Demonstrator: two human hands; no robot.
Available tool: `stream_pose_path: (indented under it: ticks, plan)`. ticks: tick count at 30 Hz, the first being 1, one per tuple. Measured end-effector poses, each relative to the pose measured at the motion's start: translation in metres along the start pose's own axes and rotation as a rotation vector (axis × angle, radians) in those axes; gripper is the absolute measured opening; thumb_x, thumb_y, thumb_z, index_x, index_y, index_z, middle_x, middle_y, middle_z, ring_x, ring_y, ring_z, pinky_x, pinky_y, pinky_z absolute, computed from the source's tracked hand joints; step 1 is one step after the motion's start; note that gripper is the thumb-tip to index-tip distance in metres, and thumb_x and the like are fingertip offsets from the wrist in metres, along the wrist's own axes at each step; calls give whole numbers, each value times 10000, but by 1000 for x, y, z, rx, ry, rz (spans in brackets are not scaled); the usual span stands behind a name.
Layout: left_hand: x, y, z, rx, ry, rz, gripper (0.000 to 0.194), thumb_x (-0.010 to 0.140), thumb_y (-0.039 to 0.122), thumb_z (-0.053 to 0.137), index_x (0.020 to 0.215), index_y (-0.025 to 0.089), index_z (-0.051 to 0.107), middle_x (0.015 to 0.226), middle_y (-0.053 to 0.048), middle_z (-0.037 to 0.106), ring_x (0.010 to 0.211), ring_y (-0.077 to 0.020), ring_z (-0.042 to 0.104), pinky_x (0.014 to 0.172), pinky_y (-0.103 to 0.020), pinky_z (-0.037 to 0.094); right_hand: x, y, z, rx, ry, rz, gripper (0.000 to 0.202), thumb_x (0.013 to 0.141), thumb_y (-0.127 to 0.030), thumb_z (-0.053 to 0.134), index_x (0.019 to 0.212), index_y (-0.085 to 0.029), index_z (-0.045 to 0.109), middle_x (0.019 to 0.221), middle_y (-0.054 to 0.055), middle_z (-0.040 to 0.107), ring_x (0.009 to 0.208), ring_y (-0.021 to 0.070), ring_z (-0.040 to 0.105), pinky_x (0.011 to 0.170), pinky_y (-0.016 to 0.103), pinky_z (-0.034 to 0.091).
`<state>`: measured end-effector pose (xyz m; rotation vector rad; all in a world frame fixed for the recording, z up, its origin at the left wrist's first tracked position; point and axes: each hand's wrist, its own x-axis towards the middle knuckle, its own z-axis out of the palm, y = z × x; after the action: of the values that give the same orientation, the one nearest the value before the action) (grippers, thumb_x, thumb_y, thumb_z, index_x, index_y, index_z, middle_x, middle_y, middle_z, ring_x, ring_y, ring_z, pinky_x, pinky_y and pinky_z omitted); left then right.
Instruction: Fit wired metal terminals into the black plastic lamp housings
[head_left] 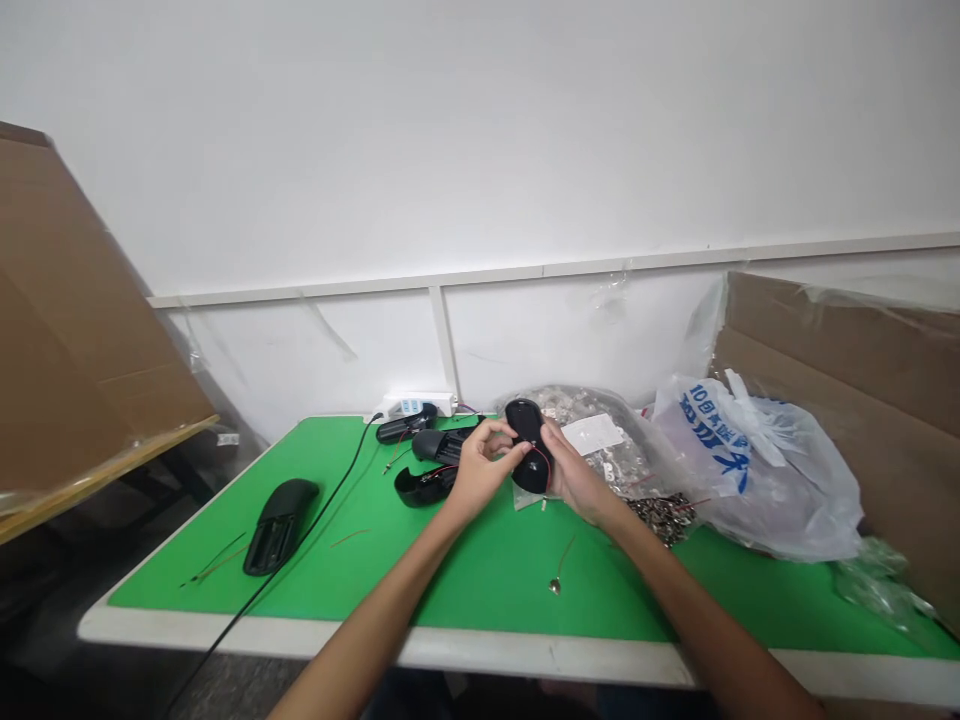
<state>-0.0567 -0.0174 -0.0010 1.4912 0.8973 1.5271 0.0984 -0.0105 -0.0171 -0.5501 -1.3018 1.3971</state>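
Observation:
My right hand (574, 472) grips a black plastic shell (534, 472) by its right side, holding it up above the green table mat. The shell is long and rounded, with a hollow upper part. A thin red wire (546, 455) curves across it. The fingers of my left hand (484, 465) are closed in a pinch at the wire's end against the shell; the exact tip is hidden. Below my hands, a small metal contact (555, 586) with a thin wire lies on the mat. Several similar black housings (427, 487) lie left of my left hand.
A black housing (279, 530) lies at left beside a black cable (330, 505). Behind my right hand are a clear bag of metal parts (630, 440), a heap of small metal pieces (664, 518) and a white plastic bag (787, 500). Cardboard (847, 370) stands at right; a power strip (420, 403) is at back.

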Motion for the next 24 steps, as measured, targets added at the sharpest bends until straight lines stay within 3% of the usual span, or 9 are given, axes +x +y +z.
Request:
stream_pose_path:
  ticks: [3, 6, 8, 11, 14, 19, 24]
  plan:
    - [-5, -5, 2, 64, -24, 61, 369, 770, 418, 845, 928, 181, 609, 952, -32, 686, 764, -121, 656, 726, -247, 528, -3, 3, 4, 201, 27, 150, 632, 899, -728, 649, 1351, -286, 657, 1270, 63, 761, 1265, 291, 686, 1006, 494, 616]
    - [-10, -10, 1, 260, -50, 208, 274, 853, 365, 772, 1018, 188, 644, 1132, -94, 698, 920, -168, 691, 796, -290, 569, -6, 5, 4, 242, 108, 193, 649, 841, -712, 726, 1324, -281, 670, 1263, 44, 766, 1230, 289, 707, 973, 459, 638]
    - [-14, -11, -2, 445, -68, 359, 239, 898, 320, 720, 1100, 197, 685, 1333, -142, 643, 1207, -242, 650, 958, -367, 578, -8, 5, 5, 241, 145, 199, 654, 819, -696, 760, 1330, -297, 668, 1301, 31, 754, 1253, 283, 696, 983, 445, 636]
    - [-18, -9, -8, 660, -185, 476, 301, 962, 312, 645, 1242, 222, 711, 1571, -153, 475, 1296, -250, 629, 1133, -427, 512, -11, 2, 7, 251, 181, 227, 655, 818, -711, 747, 1321, -296, 687, 1295, 43, 762, 1255, 297, 696, 967, 439, 643]
    - [-21, -5, -10, 759, -297, 479, 365, 983, 361, 625, 1324, 257, 704, 1672, -126, 349, 1284, -250, 649, 1149, -414, 512, -13, -7, 8, 253, 173, 240, 650, 848, -741, 683, 1315, -289, 703, 1239, 55, 788, 1216, 314, 716, 925, 437, 657]
    - [-21, -2, -8, 769, -405, 510, 334, 988, 399, 613, 1202, 193, 766, 1642, -170, 371, 1428, -306, 546, 1186, -409, 476, -13, -15, 6, 190, 205, 217, 647, 852, -759, 652, 1300, -297, 715, 1183, 41, 806, 1177, 317, 732, 905, 425, 656]
    - [-28, -4, 0, 577, -355, 409, 360, 980, 462, 619, 1214, 203, 705, 1570, -167, 475, 1495, -305, 468, 1225, -433, 421, -11, -7, -1, 17, 258, 160, 719, 876, -832, 530, 1272, -263, 720, 1196, 72, 793, 1205, 334, 712, 965, 459, 624]
